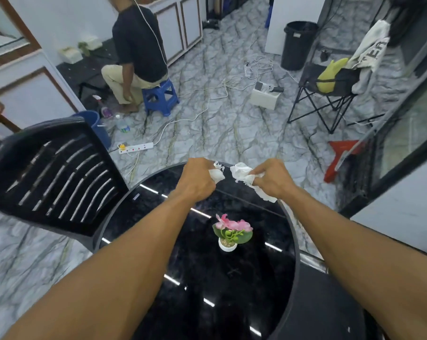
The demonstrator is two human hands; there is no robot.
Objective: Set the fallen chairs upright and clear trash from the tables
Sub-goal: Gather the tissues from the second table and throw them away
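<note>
Both my hands are over the far edge of a round, glossy black table [232, 290]. My left hand [197, 179] grips a crumpled white tissue [217, 174]. My right hand [272, 179] grips a second, larger white tissue [244, 177] whose tail hangs down toward the tabletop. A black slatted plastic chair [58, 177] stands at the table's left side, its backrest facing me. A black trash bin [298, 45] stands far back on the floor by a white wall.
A small pot with pink flowers [229, 233] stands mid-table. A person [134, 57] sits on a blue stool [161, 96]. Cables and a power strip [135, 147] lie across the marble floor. A folding chair with clothes [330, 87] and a red stool [342, 155] stand right.
</note>
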